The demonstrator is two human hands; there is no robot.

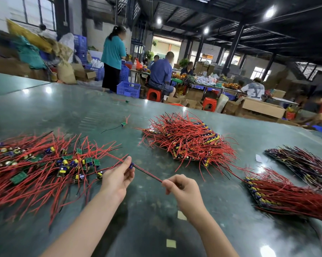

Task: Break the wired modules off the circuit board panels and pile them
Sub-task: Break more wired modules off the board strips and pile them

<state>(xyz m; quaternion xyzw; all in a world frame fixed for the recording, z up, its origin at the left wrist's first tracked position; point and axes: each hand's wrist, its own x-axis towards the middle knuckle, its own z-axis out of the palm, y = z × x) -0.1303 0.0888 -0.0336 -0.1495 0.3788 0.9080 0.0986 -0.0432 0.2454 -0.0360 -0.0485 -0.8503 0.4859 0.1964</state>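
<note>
Now my left hand point(117, 178) pinches small blue wired module point(131, 165), right hand point(180, 186) pinches its red-black lead point(147, 173); next, drop onto loose pile of red-wired green modules point(36, 164) at 9 o'clock.

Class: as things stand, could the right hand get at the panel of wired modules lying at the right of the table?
Probably not yet: the right hand pinches a wire running to the left hand. Bare table lies before the panel.
</note>
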